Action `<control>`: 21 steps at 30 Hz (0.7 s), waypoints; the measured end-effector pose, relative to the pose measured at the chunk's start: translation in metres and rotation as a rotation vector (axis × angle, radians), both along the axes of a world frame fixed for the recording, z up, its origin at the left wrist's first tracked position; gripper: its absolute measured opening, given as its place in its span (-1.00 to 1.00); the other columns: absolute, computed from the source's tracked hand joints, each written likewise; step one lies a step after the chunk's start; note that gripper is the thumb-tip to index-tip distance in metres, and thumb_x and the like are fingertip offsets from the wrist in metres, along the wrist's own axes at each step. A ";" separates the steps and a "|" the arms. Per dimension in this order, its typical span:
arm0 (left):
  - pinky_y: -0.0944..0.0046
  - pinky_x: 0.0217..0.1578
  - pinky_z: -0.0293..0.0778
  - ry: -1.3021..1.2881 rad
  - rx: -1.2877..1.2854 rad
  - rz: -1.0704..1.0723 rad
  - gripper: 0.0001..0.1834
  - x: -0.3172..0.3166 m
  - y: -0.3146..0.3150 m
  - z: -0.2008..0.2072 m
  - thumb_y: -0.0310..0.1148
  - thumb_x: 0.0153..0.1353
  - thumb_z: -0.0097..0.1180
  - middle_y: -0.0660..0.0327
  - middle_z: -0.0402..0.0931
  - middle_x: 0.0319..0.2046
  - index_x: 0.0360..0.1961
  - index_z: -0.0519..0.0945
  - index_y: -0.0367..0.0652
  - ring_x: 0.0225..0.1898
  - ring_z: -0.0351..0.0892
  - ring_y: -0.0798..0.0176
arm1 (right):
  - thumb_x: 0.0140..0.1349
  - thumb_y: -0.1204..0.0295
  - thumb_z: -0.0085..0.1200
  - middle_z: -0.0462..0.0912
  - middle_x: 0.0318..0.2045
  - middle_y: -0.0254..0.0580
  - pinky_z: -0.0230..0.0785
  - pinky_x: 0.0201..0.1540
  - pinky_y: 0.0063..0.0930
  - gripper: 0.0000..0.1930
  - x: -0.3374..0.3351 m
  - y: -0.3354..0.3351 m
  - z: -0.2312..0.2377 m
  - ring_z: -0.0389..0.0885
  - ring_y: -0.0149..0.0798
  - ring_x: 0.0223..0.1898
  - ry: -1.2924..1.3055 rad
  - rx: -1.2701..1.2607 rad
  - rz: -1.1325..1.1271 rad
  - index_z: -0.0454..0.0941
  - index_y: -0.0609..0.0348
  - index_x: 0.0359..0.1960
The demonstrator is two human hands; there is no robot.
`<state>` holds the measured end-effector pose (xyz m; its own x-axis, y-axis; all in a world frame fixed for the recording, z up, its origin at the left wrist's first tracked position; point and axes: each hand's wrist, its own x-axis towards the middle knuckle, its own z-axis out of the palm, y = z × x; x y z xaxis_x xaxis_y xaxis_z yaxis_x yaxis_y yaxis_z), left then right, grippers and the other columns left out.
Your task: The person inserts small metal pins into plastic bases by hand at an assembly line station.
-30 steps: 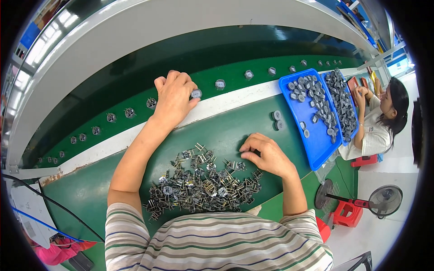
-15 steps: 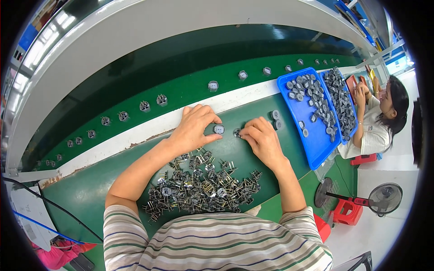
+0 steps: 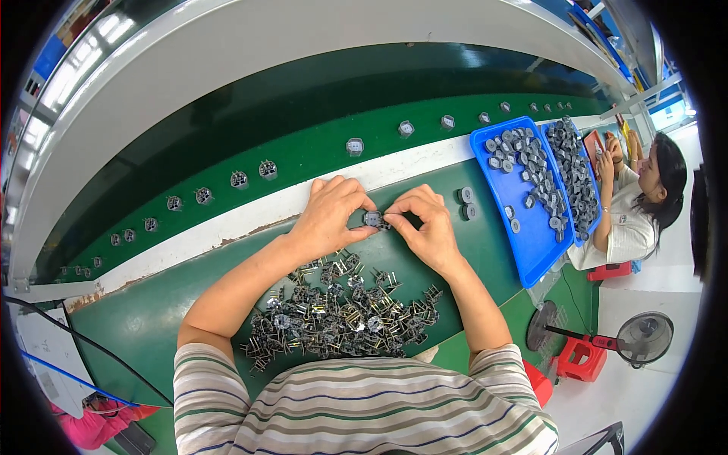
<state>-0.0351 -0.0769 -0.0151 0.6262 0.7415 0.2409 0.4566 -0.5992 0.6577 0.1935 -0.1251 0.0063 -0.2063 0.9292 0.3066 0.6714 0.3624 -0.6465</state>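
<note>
Between the thumb and fingers of my left hand [image 3: 331,216] is a grey round plastic housing [image 3: 371,218]. My right hand [image 3: 426,226] pinches a small dark pronged part [image 3: 384,221] against the housing's right side; the fingers partly cover it. Close to my forearms lies a heap of dark parts with metal prongs [image 3: 341,318]. Two more grey housings, an upper one [image 3: 465,195] and a lower one [image 3: 469,211], rest on the green table to the right of my right hand.
A blue tray [image 3: 523,254] of grey housings stands at right, with a second filled blue tray [image 3: 584,236] beyond it. Past the white ledge [image 3: 409,161], a green belt [image 3: 311,152] carries spaced-out units. A co-worker [image 3: 633,205] sits at far right, near a fan [image 3: 644,339].
My right hand has moved left, bringing the small pronged part up against the housing. My left hand keeps its hold. Units on the belt have shifted slightly left.
</note>
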 end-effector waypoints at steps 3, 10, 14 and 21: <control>0.07 0.06 0.20 -0.006 0.015 0.004 -0.62 0.000 0.000 -0.004 -0.20 0.02 0.57 0.30 0.51 -0.18 -0.18 0.68 0.00 0.00 0.46 0.16 | 0.17 0.48 0.44 0.70 -0.32 -0.38 0.23 0.09 -0.23 -0.90 -0.008 0.007 -0.005 0.60 -0.25 -0.13 0.058 -0.004 0.047 0.74 0.10 -0.31; 0.06 0.07 0.21 -0.006 0.024 0.005 -0.62 0.000 0.000 -0.003 -0.19 0.01 0.57 0.30 0.51 -0.18 -0.18 0.68 -0.03 0.01 0.48 0.17 | 0.10 0.50 0.45 0.68 -0.29 -0.42 0.18 0.02 -0.19 -0.83 -0.016 0.010 -0.008 0.58 -0.24 -0.13 -0.183 0.275 0.098 0.69 0.05 -0.30; 0.06 0.07 0.22 0.001 0.020 0.003 -0.63 -0.001 0.001 -0.002 -0.21 0.03 0.56 0.30 0.52 -0.17 -0.18 0.68 -0.03 0.01 0.48 0.16 | 0.11 0.51 0.44 0.68 -0.23 -0.40 0.20 0.04 -0.19 -0.80 -0.017 0.009 -0.007 0.59 -0.23 -0.11 -0.233 0.276 0.109 0.69 0.06 -0.23; 0.02 0.05 0.26 0.047 0.195 0.287 -0.73 -0.035 0.029 0.017 -0.26 0.06 0.51 0.26 0.58 -0.18 -0.21 0.75 0.02 0.00 0.53 0.09 | 0.19 0.46 0.40 0.67 -0.10 -0.35 0.20 0.17 -0.19 -0.77 0.008 -0.027 0.016 0.57 -0.21 0.01 -0.041 -0.220 0.217 0.72 0.03 -0.11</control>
<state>-0.0701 -0.0480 0.0015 0.4129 0.8316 0.3715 0.6516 -0.5547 0.5175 0.2019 -0.1524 0.0226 -0.4148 0.9054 0.0907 0.6208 0.3545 -0.6992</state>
